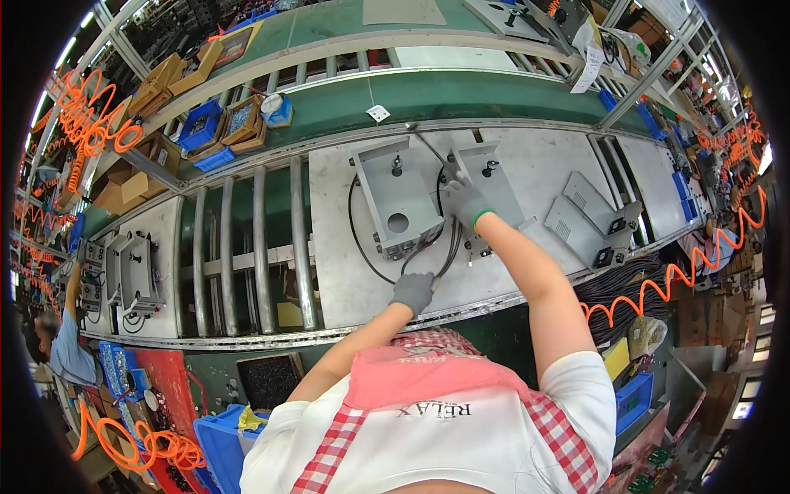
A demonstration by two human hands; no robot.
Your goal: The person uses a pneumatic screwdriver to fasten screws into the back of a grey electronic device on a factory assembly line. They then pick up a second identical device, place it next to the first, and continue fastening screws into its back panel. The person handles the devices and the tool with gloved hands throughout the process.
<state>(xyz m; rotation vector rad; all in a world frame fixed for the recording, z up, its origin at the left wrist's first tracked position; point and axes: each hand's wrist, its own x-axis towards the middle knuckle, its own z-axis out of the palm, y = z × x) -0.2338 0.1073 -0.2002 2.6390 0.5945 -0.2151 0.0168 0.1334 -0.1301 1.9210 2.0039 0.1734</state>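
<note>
Two grey metal housings lie side by side on a pale metal work board [346, 280]. The left housing [380, 193] is an open box with a round hole and a black-knobbed fitting inside. Black cables [451, 247] run between it and the right housing [499, 185], and one loops around the left side. My gloved left hand [413, 292] is closed around the lower part of the cables, in front of the left housing. Higher up, my gloved right hand [465, 200] is closed on a black cable between the housings; its fingertips are partly hidden.
Grey sheet-metal panels [580, 218] lie to the right. A coil of black cable [625, 292] sits below them. Steel rollers [259, 247] are on the left. Cardboard and blue bins [202, 128] stand beyond. Orange air hoses [675, 276] hang at right. A co-worker [72, 350] is far left.
</note>
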